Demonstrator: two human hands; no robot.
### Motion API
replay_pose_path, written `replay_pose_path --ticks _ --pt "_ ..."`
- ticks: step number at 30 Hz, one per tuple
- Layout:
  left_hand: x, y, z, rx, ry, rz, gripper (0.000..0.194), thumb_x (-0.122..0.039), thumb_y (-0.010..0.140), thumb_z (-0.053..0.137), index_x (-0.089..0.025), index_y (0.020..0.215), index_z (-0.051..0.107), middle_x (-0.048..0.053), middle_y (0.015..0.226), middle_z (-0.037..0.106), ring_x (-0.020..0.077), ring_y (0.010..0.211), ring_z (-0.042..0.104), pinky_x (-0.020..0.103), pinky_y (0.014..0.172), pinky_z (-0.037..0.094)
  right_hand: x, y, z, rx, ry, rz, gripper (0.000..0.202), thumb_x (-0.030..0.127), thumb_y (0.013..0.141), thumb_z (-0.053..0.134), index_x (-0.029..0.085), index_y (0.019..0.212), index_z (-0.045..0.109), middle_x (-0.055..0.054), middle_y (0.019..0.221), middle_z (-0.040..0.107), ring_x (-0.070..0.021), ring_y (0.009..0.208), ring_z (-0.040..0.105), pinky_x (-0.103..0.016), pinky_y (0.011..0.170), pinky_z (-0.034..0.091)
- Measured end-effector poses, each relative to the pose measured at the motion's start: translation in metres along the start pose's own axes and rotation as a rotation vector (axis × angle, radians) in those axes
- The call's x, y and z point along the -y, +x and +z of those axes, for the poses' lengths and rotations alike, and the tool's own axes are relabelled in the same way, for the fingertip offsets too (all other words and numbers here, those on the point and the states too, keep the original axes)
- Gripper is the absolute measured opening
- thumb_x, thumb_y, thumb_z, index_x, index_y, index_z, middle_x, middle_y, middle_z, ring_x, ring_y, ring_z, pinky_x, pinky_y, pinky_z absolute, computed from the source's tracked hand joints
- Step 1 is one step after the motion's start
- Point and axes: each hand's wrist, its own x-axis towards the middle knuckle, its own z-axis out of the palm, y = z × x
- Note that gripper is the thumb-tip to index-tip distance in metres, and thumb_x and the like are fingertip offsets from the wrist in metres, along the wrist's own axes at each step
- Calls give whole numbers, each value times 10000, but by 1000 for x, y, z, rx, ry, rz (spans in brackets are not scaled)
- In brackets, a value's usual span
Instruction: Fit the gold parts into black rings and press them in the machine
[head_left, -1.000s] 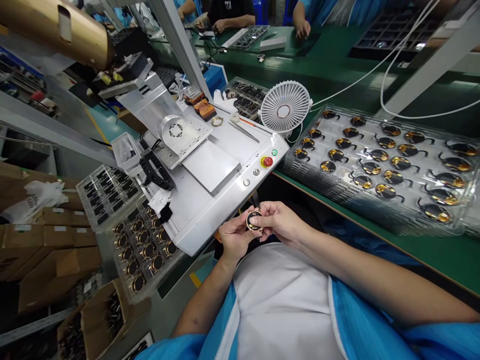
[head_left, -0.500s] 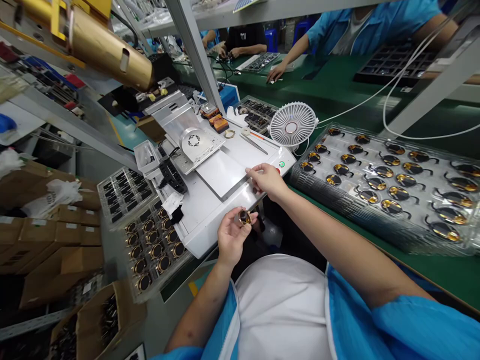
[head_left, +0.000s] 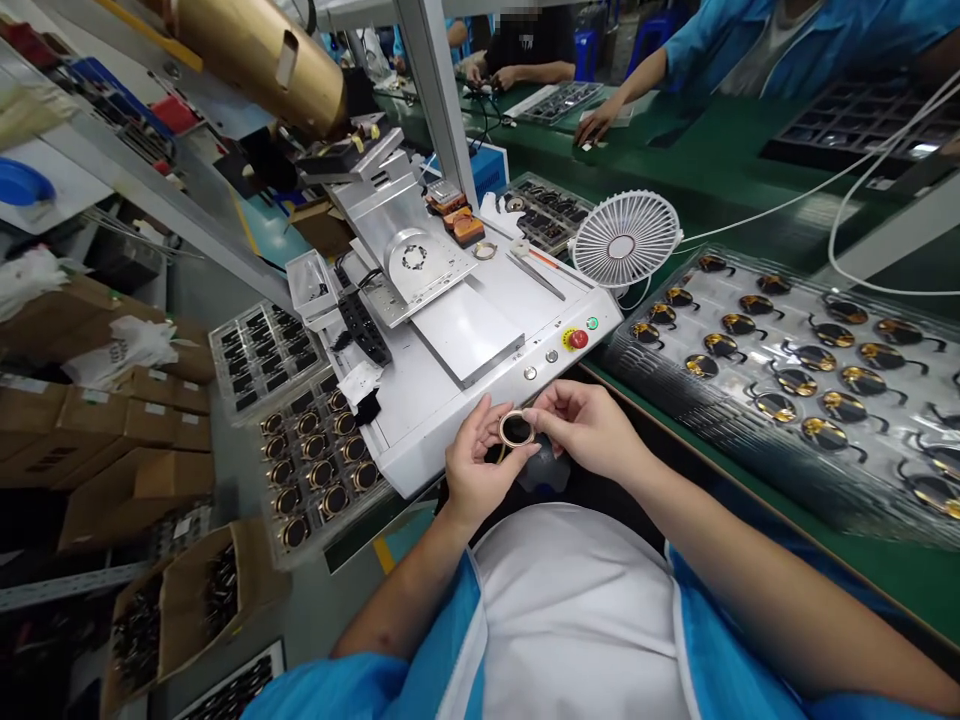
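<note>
Between both hands, in front of the white machine (head_left: 420, 440), is a round watch case (head_left: 517, 428) with a gold rim and a dark middle. My left hand (head_left: 480, 460) grips it from the left, thumb below and fingers behind. My right hand (head_left: 589, 425) is closed, its thumb and fingertips pinching the case's right edge. Whether something small is also between the right fingertips is hidden. The machine carries a flat metal plate (head_left: 469, 335) and a round-ended metal fixture (head_left: 412, 258). Its front panel has a red button (head_left: 577, 339).
Left of the machine lies a tray of gold-rimmed watch cases (head_left: 319, 470). At right, stacked clear trays hold round dark screens with cables (head_left: 795, 380). A white fan (head_left: 626, 240), tweezers (head_left: 536, 275) and a metal post (head_left: 435, 100) stand close by. A co-worker's hand (head_left: 596, 122) rests across the bench.
My right hand has come from the machine's front edge down to the watch case. The case is turned so its dark round side shows more. The whole view has shifted.
</note>
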Motion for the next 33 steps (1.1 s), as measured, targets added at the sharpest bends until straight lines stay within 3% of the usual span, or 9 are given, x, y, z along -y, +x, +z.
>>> replay_pose_path --ticks 5,16,27,30,33 --pt "-2 1 4 25 10 37 742 -201 787 855 -217 1462 546 154 1264 754 254 1090 769 315 860 669 -2 -10 7 -58 -53 -60 359 494 774 820 180 734 650 -33 642 676 -150 520 589 -256 478 456" --pt "-1 -1 3 3 73 77 710 -199 782 855 -200 1433 572 151 1224 772 253 1053 780 320 823 682 -6 -8 10 -65 -104 -82 311 467 815 756 190 735 641 -40 653 688 -166 548 613 -271 505 463" --pt "-6 -3 5 -14 68 27 610 -225 778 862 -186 1344 637 145 1192 783 267 1038 785 338 817 689 -4 -11 11 -115 -231 -137 209 340 813 706 205 684 612 -16 615 664 -139 525 550 -256 507 425" --pt "-5 -4 7 -27 31 17 615 -218 759 881 -195 1327 646 142 1200 780 265 1037 786 330 820 687 -6 -10 10 -141 -224 -105 187 362 794 733 202 772 639 -6 634 645 -138 538 546 -253 507 422" --pt "-4 -6 11 -31 -16 34 660 -194 727 906 -207 1331 641 136 1205 779 255 1032 786 322 835 682 -9 -11 7 -77 -70 29 326 486 770 758 193 850 642 -5 664 625 -136 524 530 -253 477 422"
